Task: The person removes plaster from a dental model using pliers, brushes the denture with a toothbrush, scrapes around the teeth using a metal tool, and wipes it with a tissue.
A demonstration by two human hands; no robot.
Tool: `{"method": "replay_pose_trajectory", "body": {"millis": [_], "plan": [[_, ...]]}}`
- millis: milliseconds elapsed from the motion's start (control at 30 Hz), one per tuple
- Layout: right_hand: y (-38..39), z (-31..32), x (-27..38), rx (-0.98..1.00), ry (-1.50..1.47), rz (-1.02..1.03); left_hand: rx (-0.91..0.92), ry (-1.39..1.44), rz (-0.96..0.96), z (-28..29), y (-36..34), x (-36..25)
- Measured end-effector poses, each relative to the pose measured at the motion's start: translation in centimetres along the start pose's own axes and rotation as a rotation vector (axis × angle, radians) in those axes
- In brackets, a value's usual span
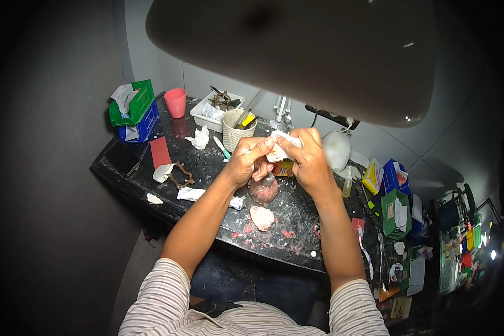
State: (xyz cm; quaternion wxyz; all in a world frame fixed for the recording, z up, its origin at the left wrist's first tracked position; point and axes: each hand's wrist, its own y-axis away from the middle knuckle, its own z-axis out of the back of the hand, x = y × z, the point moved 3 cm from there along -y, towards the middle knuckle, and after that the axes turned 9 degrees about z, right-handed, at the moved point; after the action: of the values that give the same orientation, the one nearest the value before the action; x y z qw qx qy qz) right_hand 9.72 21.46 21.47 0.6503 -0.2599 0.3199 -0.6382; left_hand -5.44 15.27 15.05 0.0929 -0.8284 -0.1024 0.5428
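In front of me, above the bench, both my hands pinch a crumpled white tissue (278, 153) with pinkish patches. My left hand (246, 160) grips its left side, thumb on top and fingers curled. The fingers of my right hand (309, 162) are closed on its right side; whether something lies inside the tissue I cannot make out. Just below the hands stands a round reddish spirit lamp (263, 191) with a grey cap. Nearer to me lies a pale plaster cast (261, 218) with pink bits around it. A white tube (207, 197) lies partly behind my left forearm.
A large lamp shade (308, 56) hangs overhead. Along the back stand a pink cup (175, 103), a white tray (200, 119) of tools and a woven pen holder (233, 137). Green bins (145, 101) flank the dark bench (229, 230). A brown wire-like articulator (183, 178) lies left.
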Motion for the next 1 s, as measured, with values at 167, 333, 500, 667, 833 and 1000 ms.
{"method": "replay_pose_trajectory", "body": {"millis": [167,333,500,667,833,1000], "plan": [[-0.2,0.0,0.7,0.031,-0.068,0.006,-0.027,-0.015,-0.004,0.2,-0.2,0.1],[-0.2,0.0,1.0,0.057,-0.121,-0.027,-0.063,-0.063,-0.099,0.2,-0.2,-0.2],[0.7,-1.2,0.0,0.046,0.152,-0.064,-0.016,-0.070,-0.069,-0.3,0.0,0.1],[1.0,-0.7,-0.7,-0.040,0.043,-0.090,-0.001,-0.035,-0.084,0.1,0.0,-0.2],[0.2,0.5,-0.6,-0.118,-0.543,-0.316,-0.017,-0.068,-0.079,-0.1,0.1,-0.4],[1.1,-1.1,-1.9,-0.199,-0.599,-0.390,-0.034,-0.204,-0.093,-0.7,0.2,-0.2]]}}
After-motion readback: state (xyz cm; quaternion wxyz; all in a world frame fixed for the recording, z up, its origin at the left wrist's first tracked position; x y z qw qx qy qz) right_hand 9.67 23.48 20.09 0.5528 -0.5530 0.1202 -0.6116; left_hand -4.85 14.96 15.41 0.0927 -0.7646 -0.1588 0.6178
